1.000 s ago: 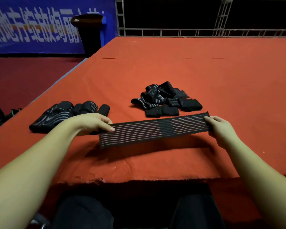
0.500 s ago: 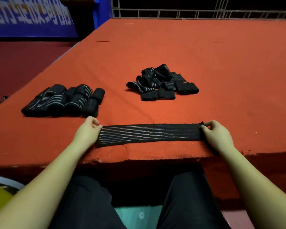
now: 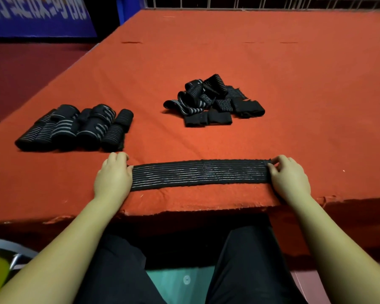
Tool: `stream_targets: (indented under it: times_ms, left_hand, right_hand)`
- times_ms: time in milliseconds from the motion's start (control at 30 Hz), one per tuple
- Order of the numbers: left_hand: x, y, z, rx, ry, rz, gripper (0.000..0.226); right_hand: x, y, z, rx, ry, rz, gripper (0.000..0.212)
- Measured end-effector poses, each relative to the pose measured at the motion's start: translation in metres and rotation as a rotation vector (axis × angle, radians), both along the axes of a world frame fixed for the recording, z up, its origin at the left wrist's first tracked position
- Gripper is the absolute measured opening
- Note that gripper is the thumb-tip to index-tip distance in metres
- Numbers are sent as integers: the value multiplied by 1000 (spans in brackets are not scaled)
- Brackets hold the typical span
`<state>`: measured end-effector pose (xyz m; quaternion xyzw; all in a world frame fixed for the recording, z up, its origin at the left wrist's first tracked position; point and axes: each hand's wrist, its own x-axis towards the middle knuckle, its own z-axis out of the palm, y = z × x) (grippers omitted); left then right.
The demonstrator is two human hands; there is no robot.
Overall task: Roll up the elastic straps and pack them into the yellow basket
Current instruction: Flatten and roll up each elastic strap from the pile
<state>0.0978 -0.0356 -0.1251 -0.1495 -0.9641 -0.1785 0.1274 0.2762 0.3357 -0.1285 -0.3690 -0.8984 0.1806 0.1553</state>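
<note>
Flat — strap (image 3: 201, 174) lengthwise left-to-right

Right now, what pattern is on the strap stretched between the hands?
Black strap with thin grey stripes running lengthwise; clearest in the head view.

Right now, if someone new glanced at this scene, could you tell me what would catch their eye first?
Probably the black striped strap stretched flat along the near edge of the red table, the left hand holding one end and the right hand pinching the other. Next, the row of rolled straps at the left, and the loose pile of straps farther back in the middle.
</note>
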Motion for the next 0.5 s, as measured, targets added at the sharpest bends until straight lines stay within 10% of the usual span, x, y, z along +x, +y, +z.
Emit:
stream_targets:
  times_ms: [500]
  left_hand:
    - [-44, 155, 70, 298, -153, -455, 11]
  right_hand:
    - [-113, 25, 41, 62, -23, 323, 15]
